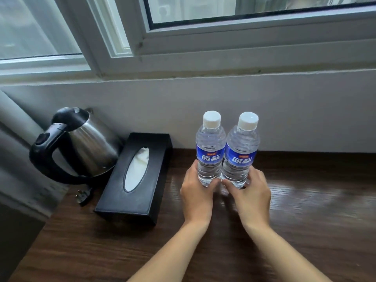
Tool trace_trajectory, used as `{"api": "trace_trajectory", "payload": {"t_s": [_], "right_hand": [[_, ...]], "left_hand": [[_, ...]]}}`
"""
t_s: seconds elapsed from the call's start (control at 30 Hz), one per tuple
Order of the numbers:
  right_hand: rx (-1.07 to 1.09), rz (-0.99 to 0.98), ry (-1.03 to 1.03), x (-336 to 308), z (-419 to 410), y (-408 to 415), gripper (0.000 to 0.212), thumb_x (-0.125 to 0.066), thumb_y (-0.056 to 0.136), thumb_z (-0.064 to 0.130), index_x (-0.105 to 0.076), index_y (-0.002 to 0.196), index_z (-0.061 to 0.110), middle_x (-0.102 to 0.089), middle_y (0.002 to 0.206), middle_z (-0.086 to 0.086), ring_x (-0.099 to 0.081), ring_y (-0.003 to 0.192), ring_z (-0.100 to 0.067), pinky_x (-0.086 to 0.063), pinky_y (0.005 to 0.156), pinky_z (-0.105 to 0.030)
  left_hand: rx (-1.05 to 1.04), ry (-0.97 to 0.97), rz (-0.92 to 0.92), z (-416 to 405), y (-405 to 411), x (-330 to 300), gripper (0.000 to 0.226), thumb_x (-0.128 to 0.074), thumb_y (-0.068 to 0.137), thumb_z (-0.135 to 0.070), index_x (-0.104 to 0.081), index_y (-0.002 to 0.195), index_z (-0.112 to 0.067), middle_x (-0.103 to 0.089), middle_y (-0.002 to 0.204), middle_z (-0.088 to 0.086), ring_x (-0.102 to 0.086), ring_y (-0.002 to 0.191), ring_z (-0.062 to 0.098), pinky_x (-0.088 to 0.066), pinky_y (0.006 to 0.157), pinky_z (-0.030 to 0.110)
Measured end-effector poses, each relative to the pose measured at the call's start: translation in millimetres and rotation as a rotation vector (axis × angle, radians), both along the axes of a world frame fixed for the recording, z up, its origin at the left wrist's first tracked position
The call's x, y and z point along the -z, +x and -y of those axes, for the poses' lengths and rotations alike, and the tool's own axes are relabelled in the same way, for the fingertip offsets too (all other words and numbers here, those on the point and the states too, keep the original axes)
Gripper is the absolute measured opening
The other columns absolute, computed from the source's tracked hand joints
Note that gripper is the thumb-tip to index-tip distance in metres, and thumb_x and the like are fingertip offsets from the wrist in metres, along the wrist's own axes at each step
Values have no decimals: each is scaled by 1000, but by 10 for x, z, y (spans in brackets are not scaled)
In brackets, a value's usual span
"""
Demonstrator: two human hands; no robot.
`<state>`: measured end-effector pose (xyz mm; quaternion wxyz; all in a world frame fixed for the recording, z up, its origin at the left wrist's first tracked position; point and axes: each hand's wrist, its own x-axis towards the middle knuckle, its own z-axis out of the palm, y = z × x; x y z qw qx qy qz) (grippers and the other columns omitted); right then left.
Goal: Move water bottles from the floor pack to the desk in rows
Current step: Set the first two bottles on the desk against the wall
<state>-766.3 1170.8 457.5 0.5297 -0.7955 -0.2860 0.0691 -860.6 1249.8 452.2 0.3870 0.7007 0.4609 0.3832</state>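
Left hand grips one bottle, right hand its twin, touching, at twelve o'clock on the desk. Placing step; next, release both gently.

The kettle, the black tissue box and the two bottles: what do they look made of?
Kettle: brushed steel by its grey sheen, with a glossy black handle, likely plastic. Tissue box: black leather or imitation, judging by the stitched edges and soft sheen. Left bottle and right bottle: clear ribbed plastic, white caps, glossy blue labels.
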Motion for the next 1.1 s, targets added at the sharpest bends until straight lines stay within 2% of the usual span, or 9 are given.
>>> {"api": "trace_trajectory", "payload": {"t_s": [0.23, 0.5, 0.77, 0.97, 1.1], "right_hand": [[15, 1, 3, -22, -179, 126, 47, -83, 67, 30, -61, 108, 28, -57, 102, 8, -57, 95, -9, -38, 74, -20], [34, 5, -25, -43, -392, 285, 41, -83, 67, 32, -61, 101, 26, -57, 100, 8, -58, 95, -14, -49, 79, -29], [56, 33, -45, -27, -539, 403, 46, -83, 68, 31, -60, 106, 20, -58, 104, 4, -59, 99, -17, -46, 80, -27], [70, 49, -64, -30, -615, 456, 49, -82, 67, 32, -61, 109, 19, -60, 108, 0, -59, 105, -21, -50, 85, -34], [81, 55, -63, -29, -686, 497, 49, -82, 67, 33, -61, 109, 17, -62, 106, -3, -59, 104, -23, -48, 82, -32]], "left_hand": [[-29, 8, 3, -134, 148, -36, 66, -86, 66, -27, -57, 126, -34, -68, 114, -16, -65, 106, 2, -54, 94, 33], [-53, 1, -28, -296, 317, -109, 58, -85, 69, -28, -61, 121, -29, -70, 111, -11, -65, 104, 6, -51, 89, 24], [-78, 21, -70, -409, 461, -124, 52, -86, 70, -22, -63, 117, -22, -71, 110, -4, -66, 103, 14, -47, 85, 22], [-81, 18, -80, -449, 513, -163, 47, -85, 71, -24, -64, 113, -21, -71, 109, -3, -66, 103, 15, -44, 81, 20], [-76, 22, -89, -479, 540, -163, 46, -84, 72, -26, -64, 113, -20, -71, 109, -3, -67, 103, 15, -44, 81, 20]]}}
